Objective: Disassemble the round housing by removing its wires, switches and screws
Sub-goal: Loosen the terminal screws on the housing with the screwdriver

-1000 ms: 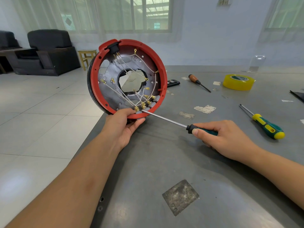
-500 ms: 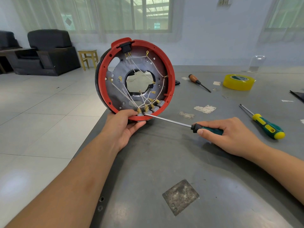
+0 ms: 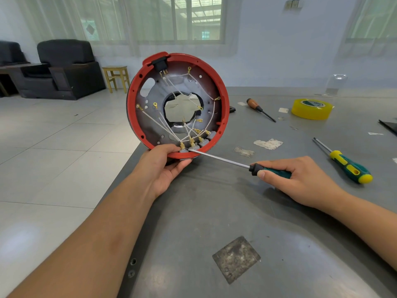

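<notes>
Round housing (image 3: 148, 117) held upright on edge over the near-left corner of the worktop (image 3: 214, 211), open side facing camera. Left hand (image 3: 163, 166) grips its lower red rim, thumb inside by the grey switches (image 3: 204, 141). White wires (image 3: 163, 125) with brass terminals cross the interior. Right hand (image 3: 300, 179) clasps a green-handled screwdriver (image 3: 225, 161), tip at the leftmost switch. Spare screwdrivers and yellow tape (image 3: 311, 109) lie beyond

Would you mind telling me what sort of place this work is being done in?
Probably a makeshift workbench in an office or lounge room: a grey metal table with spare screwdrivers and tape, plus black armchairs on tiled floor.
</notes>
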`<action>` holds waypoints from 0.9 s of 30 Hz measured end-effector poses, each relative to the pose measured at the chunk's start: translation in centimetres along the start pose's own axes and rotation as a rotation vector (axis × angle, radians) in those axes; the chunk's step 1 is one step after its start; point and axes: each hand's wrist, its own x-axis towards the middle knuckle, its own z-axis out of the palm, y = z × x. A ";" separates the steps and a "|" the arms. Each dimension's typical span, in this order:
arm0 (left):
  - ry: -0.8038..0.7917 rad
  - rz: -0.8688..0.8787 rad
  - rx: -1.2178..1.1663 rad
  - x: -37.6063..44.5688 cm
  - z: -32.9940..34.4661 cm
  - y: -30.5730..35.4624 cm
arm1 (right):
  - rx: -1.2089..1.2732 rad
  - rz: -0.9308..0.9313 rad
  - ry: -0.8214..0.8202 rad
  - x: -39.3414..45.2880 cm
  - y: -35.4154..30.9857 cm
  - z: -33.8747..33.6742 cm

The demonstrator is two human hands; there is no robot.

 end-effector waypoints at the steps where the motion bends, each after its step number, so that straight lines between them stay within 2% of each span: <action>1: 0.001 -0.001 -0.007 0.0 0.0 0.0 | -0.002 0.001 -0.003 0.0 0.0 0.0; 18: 0.018 0.023 -0.153 0.1 0.5 -0.4 | 0.010 0.029 0.016 0.0 -0.1 0.5; 27: 0.058 0.148 -0.119 0.7 0.4 -0.9 | -0.102 0.026 0.022 -0.1 0.1 0.7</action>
